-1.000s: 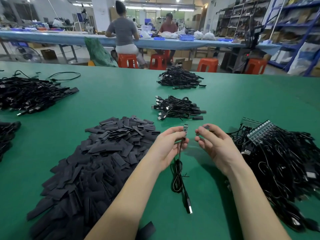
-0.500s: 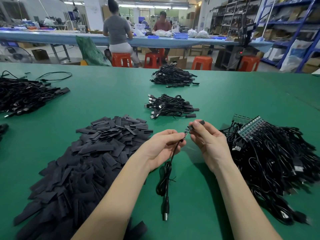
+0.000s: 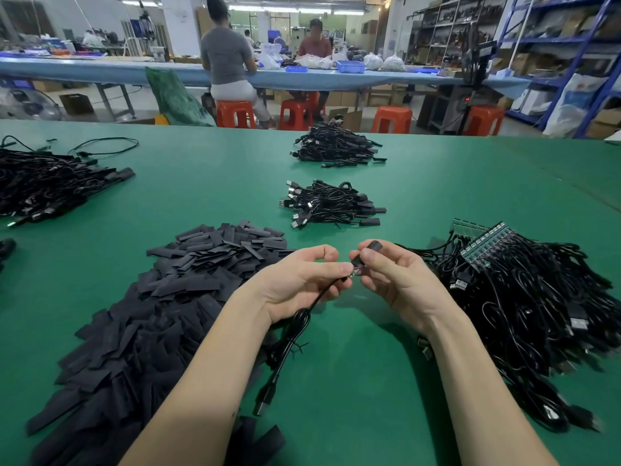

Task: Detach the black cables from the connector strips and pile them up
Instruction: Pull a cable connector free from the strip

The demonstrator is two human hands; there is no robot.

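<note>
Two hands meet above the green bench [image 3: 403, 381], and they are closer together than a second ago. Then a gap lay between them, and the left hand [image 3: 299, 280] alone held up a black cable [image 3: 295, 327] with its small board end upright. Now the right hand [image 3: 393, 277] has come across, its fingertips pinching a short black sleeve [image 3: 368, 252] right at the cable's board tip [image 3: 353, 272]. The left grip is narrow, thumb and forefinger pinched on the cable just behind that tip; the right grip is likewise closed on the sleeve. The cable's coiled length and its plug hang below the left wrist, lower over the bench than before.

My reading is that this cable is already free of its strip and the sleeve is about to go over the bare end, so the piling comes after.

To the right lies a tangled heap of cables [image 3: 524, 314] with connector strips [image 3: 484, 245] on its far edge. To the left sits a large heap of flat black sleeves [image 3: 161, 314]. Beyond the hands are two small cable piles [image 3: 331, 205], one behind the other, and another cable heap far left. Past the bench, two people sit on orange stools [image 3: 235, 112] at a long blue table, with shelving on the right.
</note>
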